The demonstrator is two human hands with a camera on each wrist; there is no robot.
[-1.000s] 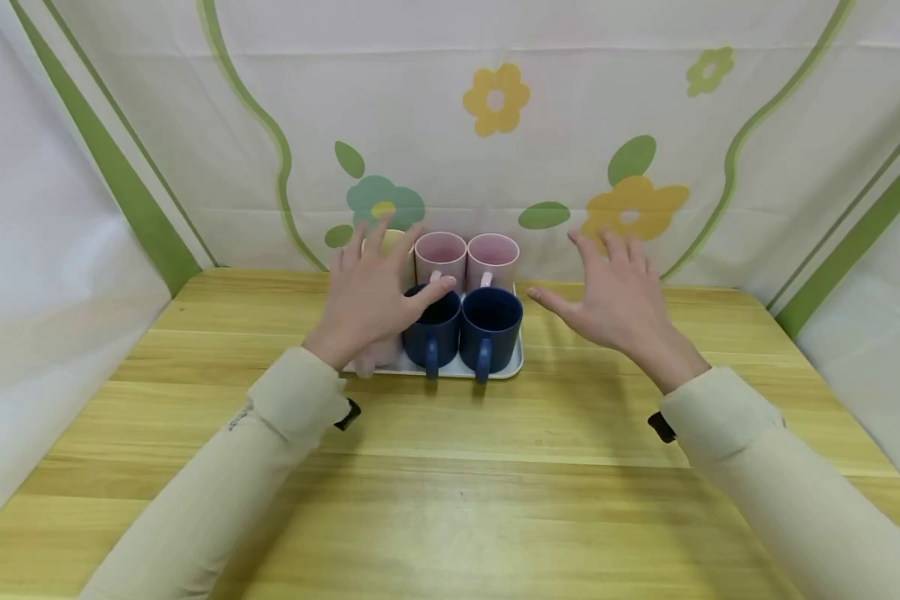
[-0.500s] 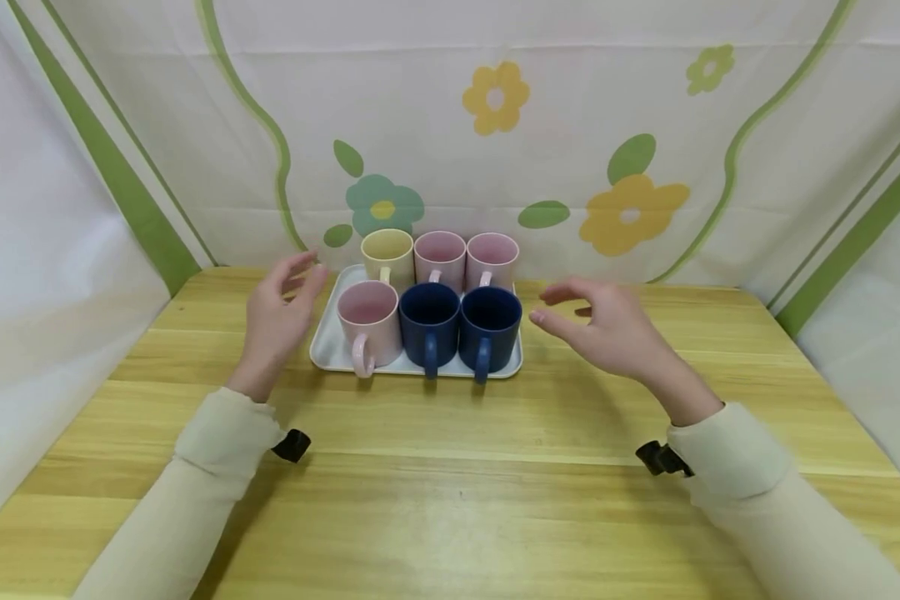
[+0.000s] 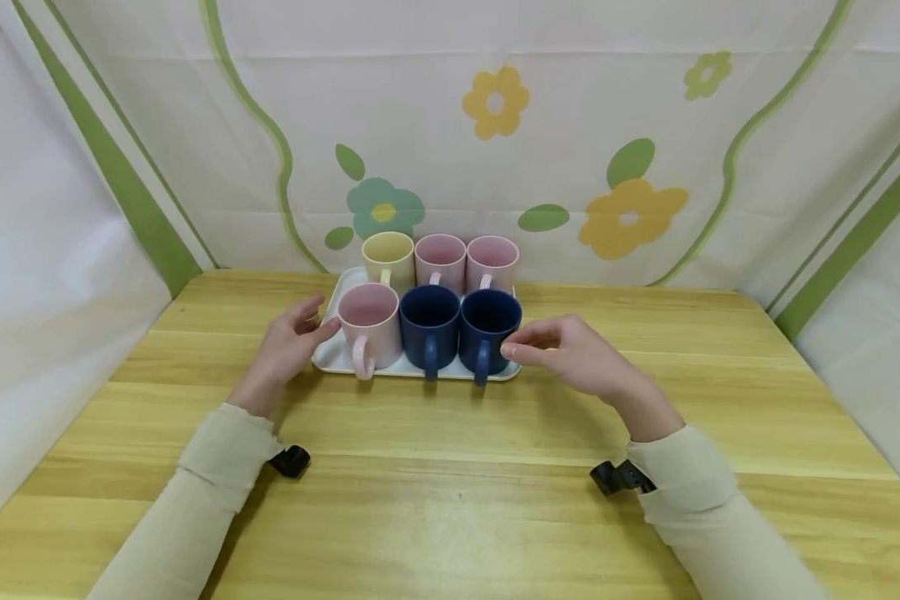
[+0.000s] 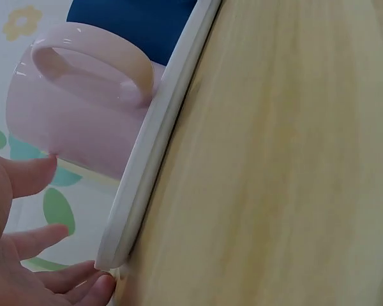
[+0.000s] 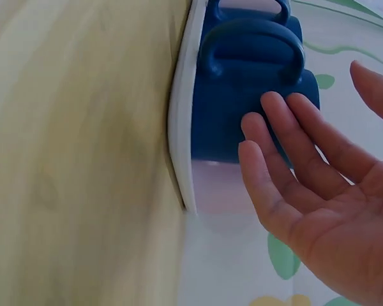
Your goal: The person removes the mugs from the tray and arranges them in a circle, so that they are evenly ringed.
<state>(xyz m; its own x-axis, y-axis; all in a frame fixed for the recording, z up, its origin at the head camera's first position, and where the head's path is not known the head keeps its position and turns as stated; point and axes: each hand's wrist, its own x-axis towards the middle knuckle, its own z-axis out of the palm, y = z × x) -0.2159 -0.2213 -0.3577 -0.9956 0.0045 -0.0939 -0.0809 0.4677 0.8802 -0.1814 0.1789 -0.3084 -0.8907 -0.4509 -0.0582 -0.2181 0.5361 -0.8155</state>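
in the head view, the left hand (image 3: 288, 346) is half wide at the left side of the white tray (image 3: 332, 358), gripping nothing; the left wrist view shows its lower fingertips right at the tray corner, and its thumb beside the front pink mug (image 3: 382, 342). the right hand (image 3: 573, 356) also grips nothing: in the right wrist view its fingers are almost straight, thumb apart, just beside the right navy mug (image 3: 469, 337); whether they touch it, i cannot tell. between both hands, the white tray lies on the wooden table (image 3: 450, 508), bearing upright mugs in two rows. the left navy mug (image 3: 416, 337) stands in the middle of the front row; behind are the yellow mug (image 3: 400, 271) and two back pink mugs (image 3: 450, 268). farther back hangs a white cloth (image 3: 390, 100) with printed flowers.
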